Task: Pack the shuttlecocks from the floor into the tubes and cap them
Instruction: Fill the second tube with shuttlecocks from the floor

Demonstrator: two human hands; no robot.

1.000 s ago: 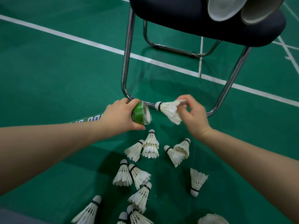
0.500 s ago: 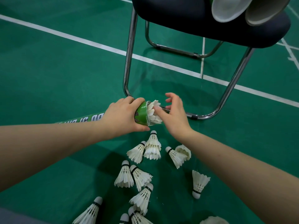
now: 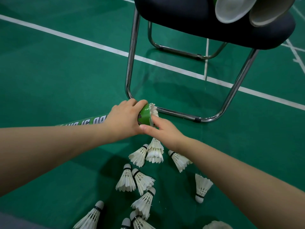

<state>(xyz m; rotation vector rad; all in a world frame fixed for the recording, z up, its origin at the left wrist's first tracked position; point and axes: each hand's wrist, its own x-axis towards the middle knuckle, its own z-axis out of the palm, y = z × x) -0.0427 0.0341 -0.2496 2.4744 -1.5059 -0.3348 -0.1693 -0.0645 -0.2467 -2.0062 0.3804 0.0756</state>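
Observation:
My left hand [image 3: 124, 117] grips a green shuttlecock tube [image 3: 144, 115] near its open mouth, the tube lying almost level and pointing right. White feathers of a shuttlecock [image 3: 153, 109] stick out of the mouth. My right hand [image 3: 162, 129] is at the tube's mouth, its fingers pressing on the feathers; the fingertips are hidden behind the rim. Several white feather shuttlecocks [image 3: 142, 179] lie scattered on the green floor below my hands.
A dark padded chair [image 3: 189, 15] on a chrome tube frame [image 3: 132, 52] stands just beyond my hands. Two open tube ends [image 3: 231, 9] lie on its seat. White court lines [image 3: 102, 47] cross the floor.
My right hand brought the shuttlecock from the air into the tube's mouth, then shifted lower and pushed it deeper, so fewer feathers show. My left hand kept its hold.

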